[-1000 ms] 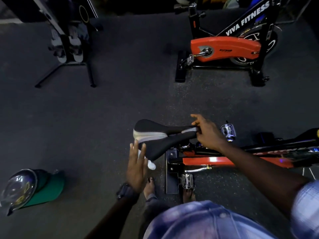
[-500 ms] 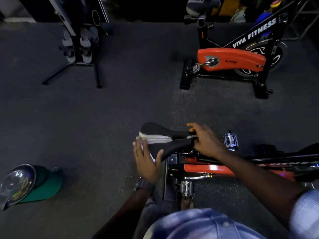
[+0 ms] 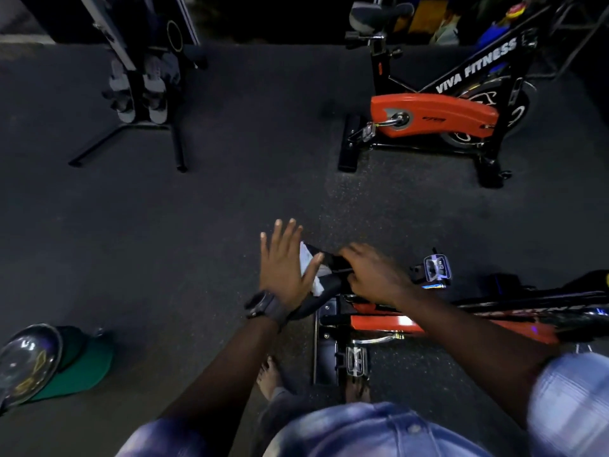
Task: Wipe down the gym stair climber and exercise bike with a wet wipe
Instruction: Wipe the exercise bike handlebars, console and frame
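Work is under way on the near exercise bike (image 3: 412, 321), lower centre-right of the frame. The left hand (image 3: 285, 268) lies flat, fingers straight and spread, pressing a white wet wipe (image 3: 309, 268) against the broad end of the black saddle (image 3: 324, 288). The right hand (image 3: 372, 275) is curled round the saddle's narrow end, steadying it.

Judgement on progress: the saddle is being wiped now. Whether the frame, pedals (image 3: 436, 268) or handlebars of this bike have been done cannot be told; no surface shows a visible wet sheen. The stair climber (image 3: 141, 77), upper left, stands well apart from the person with nothing on it to indicate cleaning. A second bike (image 3: 435, 113) marked VIVA FITNESS stands upper right, likewise unattended. Much of the task therefore appears outstanding.

Surface and room: dark speckled rubber floor (image 3: 230, 192), dimly lit. A green cap (image 3: 79, 367) and a shiny domed object (image 3: 26, 361) beside it lie on the floor at lower left. The person stands barefoot close against the bike's rear stabiliser. Clutter along the top edge is too dark to identify.
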